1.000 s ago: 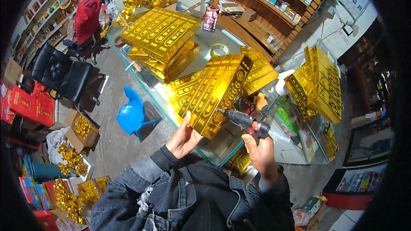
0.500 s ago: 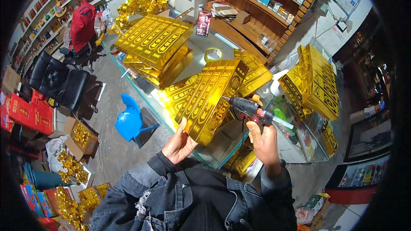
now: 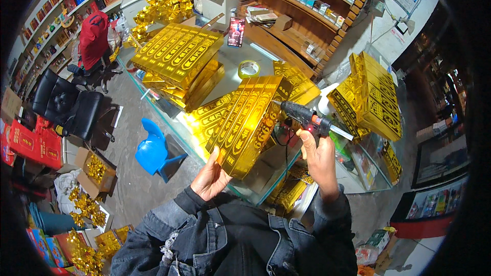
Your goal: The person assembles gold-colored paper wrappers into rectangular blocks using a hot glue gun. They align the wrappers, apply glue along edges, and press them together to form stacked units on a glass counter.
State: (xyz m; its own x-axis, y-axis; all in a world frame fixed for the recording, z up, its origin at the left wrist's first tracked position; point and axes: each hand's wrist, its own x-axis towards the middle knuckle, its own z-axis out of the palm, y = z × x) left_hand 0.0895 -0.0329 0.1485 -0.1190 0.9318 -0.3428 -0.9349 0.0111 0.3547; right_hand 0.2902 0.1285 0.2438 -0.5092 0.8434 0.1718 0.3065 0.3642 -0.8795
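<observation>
Near mid-frame, our left hand's fingers grip the lower end of a gold carton, probably light, stiff, slick and easily dented; edges suit us best. Our right hand's fingers clasp a hot-glue gun by its handle.

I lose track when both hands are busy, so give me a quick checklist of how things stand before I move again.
1. Left hand gripping the gold carton: ok, thumb over its near end.
2. Right hand holding the glue gun: ok, thumb and fingers around it.
3. Glue stick in the gun: ok, a pale length sticks out the back.
4. Nozzle touching the carton: cannot tell; the tip overlaps it in view, but contact is unclear.
5. Nozzle hot: cannot tell; a red light glows on the gun, but heat doesn't show.
6. Counter free of other things: not ok; a carton stack and tape roll are there.
</observation>
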